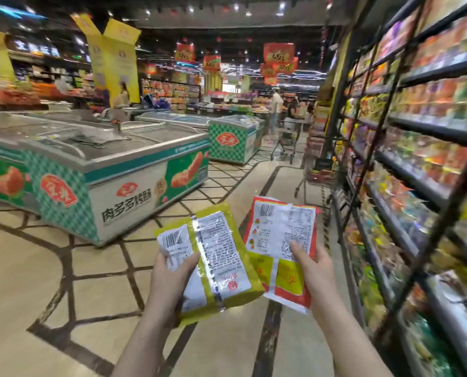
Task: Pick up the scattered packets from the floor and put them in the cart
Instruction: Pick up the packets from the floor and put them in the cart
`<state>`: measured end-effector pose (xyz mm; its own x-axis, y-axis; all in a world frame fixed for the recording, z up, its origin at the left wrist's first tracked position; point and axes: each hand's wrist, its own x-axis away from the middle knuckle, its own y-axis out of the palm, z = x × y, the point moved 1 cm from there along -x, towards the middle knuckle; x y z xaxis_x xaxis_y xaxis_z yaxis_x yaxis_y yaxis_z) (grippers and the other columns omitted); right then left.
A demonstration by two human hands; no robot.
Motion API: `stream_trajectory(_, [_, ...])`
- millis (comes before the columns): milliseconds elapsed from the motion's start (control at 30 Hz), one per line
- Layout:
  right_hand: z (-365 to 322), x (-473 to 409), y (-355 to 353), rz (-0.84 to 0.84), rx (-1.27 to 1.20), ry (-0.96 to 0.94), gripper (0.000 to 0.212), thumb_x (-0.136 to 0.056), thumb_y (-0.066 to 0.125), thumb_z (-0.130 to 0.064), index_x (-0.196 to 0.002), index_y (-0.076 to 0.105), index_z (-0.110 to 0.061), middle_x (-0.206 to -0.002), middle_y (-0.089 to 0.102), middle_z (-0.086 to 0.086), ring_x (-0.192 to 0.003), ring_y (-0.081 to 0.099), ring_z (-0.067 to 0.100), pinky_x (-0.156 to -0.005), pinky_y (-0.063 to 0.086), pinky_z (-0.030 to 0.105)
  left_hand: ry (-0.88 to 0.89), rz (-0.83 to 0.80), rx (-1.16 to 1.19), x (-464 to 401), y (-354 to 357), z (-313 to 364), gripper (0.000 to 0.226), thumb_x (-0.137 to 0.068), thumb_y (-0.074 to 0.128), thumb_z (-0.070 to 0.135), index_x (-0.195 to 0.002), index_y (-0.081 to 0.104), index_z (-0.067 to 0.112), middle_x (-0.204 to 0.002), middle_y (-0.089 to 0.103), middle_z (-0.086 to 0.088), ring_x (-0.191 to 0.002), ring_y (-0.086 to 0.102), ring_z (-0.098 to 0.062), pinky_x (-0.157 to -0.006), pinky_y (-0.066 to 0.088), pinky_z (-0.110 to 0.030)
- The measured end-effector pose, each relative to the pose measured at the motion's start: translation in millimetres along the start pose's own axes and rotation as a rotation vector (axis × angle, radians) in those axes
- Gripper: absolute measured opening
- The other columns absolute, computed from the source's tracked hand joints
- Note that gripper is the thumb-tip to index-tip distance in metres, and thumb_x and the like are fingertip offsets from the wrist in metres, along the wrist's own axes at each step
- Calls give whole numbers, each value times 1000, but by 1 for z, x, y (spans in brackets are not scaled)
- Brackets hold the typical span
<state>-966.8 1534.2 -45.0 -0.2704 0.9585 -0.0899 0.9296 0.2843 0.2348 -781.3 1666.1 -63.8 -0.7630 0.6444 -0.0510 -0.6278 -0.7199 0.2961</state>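
Head view, supermarket aisle, both of my hands raised in front of me. Left hand [169, 278]: my thumb is curled over the printed back of the yellow-green packet [216, 257] and my fingers lie behind it, so the grasp is closed on its lower left part. Barcode and fine print face the camera; the packet tilts with its top toward the upper left. Right hand [312, 270]: thumb pressed on the white back panel of the red packet [281, 240], fingers wrapped behind its right edge, likewise a firm hold. The red packet stands more upright, its barcode near the top left corner, yellow blocks at its lower end. The two packets overlap slightly, the yellow-green one lying in front of the red one's lower left corner. Both are held above the tiled floor [63, 281], which is beige with dark inlaid lines.

Left of the aisle: a chest freezer [96, 170] with green-and-white panels and a glass top; a second freezer [233, 138] stands farther back. Right of the aisle: a dark shelf rack [406, 159] filled with colourful packaged goods, blurred. Ahead, beside the rack, a wire cart [312, 175] holds red items; a farther cart [287, 144] stands near two distant shoppers. Red banners hang from the ceiling.
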Motion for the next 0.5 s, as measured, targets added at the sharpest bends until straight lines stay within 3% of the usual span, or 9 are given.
stream_trajectory(200, [-12,-120,-91,154,-2,-60,21,-89,61,-15,-109,61,-20,-101,71,1,-92,69,24,-84,56,44,-41,-109,-14,-77,146,-45,26,-86,62,4,-110,57,13,-104,70,-9,-88,67,-24,-75,52,-35])
stream_trajectory(400, [4,-244,-161,274,-13,-73,15,-87,62,-10,-97,63,-21,-102,71,6,-98,67,31,-92,50,51,-22,-195,-94,-165,268,-95,25,-87,61,4,-109,56,14,-91,68,4,-68,65,-1,-51,47,-19])
stream_trajectory(500, [13,-323,-191,330,16,-87,12,-87,63,-11,-94,62,-21,-101,70,6,-98,66,32,-92,50,53,-6,-233,-129,-227,333,-128,18,-87,60,1,-92,58,18,-83,68,5,-58,66,3,-46,46,-18])
